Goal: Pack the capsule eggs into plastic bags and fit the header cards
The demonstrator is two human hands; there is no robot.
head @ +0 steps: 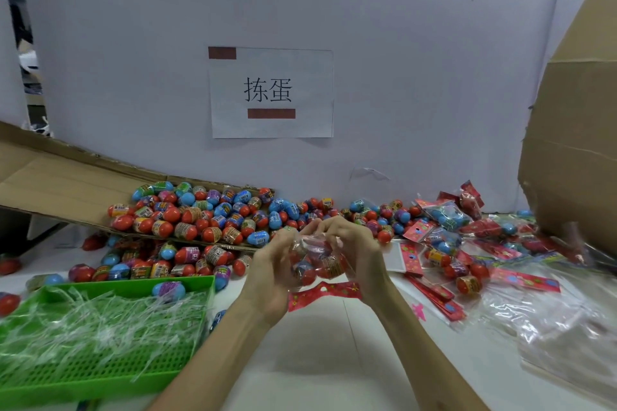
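Both hands hold one clear plastic bag [317,260] with several red and blue capsule eggs inside, raised above the white table. My left hand [273,267] grips its left side and my right hand [360,247] grips its right side and top. A red header card [325,295] hangs at the bag's lower end, between my wrists. A big pile of loose capsule eggs [207,220] lies behind the hands, partly on a flattened cardboard sheet [66,177].
A green plastic tray [100,374] with clear strips stands at the front left. Packed bags [447,217], loose header cards [437,297] and empty clear bags [547,327] lie at the right. A tall cardboard box [574,150] rises at the far right.
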